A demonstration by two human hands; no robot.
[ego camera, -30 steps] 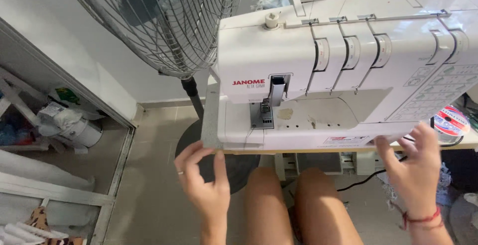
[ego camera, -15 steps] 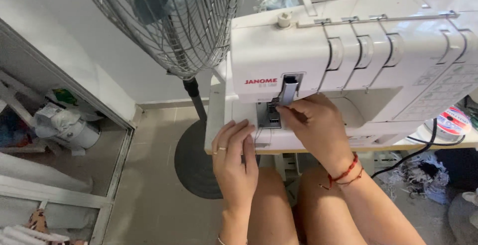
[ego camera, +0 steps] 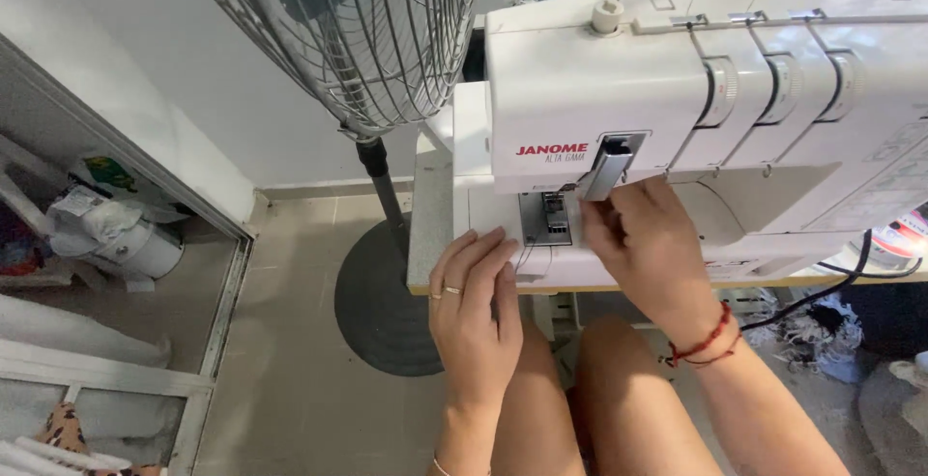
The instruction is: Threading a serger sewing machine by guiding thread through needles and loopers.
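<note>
The left hand (ego camera: 474, 307) rests flat and released on the sewing machine (ego camera: 677, 99); the right hand (ego camera: 643, 234) pinches at its needle area (ego camera: 551, 215), no cloth loaded yet.

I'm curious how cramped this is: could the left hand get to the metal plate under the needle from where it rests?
Probably yes. The left hand lies flat on the sewing machine bed, beside the needle plate; nothing lies between, though the right hand crowds the other side.
</note>
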